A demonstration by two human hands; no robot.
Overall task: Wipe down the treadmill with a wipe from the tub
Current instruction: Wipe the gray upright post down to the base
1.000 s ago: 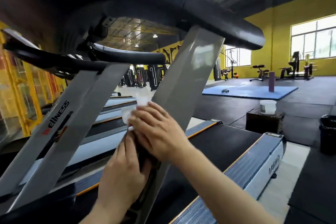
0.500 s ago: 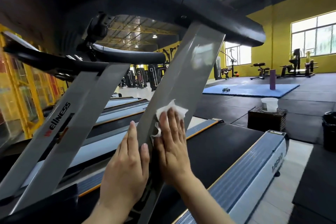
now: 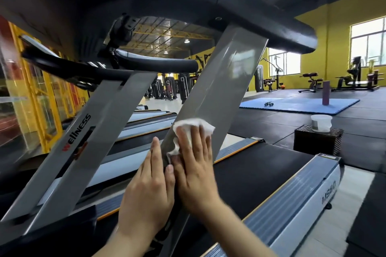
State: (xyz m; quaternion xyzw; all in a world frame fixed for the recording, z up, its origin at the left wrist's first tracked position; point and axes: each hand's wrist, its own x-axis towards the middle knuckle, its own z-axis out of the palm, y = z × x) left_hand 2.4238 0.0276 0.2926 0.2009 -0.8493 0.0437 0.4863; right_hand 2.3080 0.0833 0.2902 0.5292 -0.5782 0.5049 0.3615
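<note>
Bright daylight from the windows (image 3: 369,48), glare on the grey upright (image 3: 225,81), wide-angle bending at edges.

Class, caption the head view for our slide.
Right hand presses a wipe on the treadmill upright.

Glossy grey metal upright (image 3: 217,94)

White wipe (image 3: 194,126) on the treadmill's grey upright (image 3: 219,94); black handrail (image 3: 271,16), white tub (image 3: 321,123), blue mat (image 3: 296,105), yellow walls (image 3: 325,48).
</note>
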